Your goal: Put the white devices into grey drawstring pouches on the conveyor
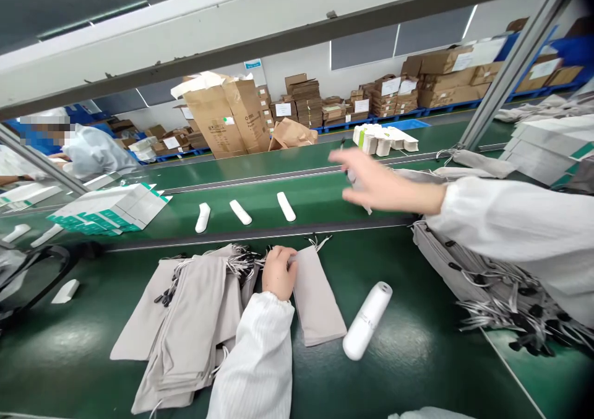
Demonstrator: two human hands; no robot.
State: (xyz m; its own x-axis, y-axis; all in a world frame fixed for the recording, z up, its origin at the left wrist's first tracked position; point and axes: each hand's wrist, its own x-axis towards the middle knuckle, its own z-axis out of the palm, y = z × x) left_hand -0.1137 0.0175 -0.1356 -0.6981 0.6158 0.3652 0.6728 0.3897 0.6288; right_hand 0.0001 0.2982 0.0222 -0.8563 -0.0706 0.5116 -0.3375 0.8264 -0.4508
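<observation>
We note the left hand [278, 273] resting on the near green surface [417, 369]; its fingers [281, 259] are curled closed over the far edge of a beige cloth pouch [316, 301], which lies flat; a white bottle [367, 320] lies on its side just right of the pouch; a stack of similar pouches [185, 326] sits just left of the hand, and a heap of pouches [468, 264] lies at right, beneath the right forearm. The right hand [385, 187] is raised over the green belt [325, 205] and is blurred; its fingers [346, 159] are spread open, and we cannot tell whether they hold anything small; three white pieces [240, 211] lie on the belt to its left; flat cartons [109, 208] sit farther left; a co-worker [95, 153] is at far left; cardboard boxes [227, 116] stand beyond.
</observation>
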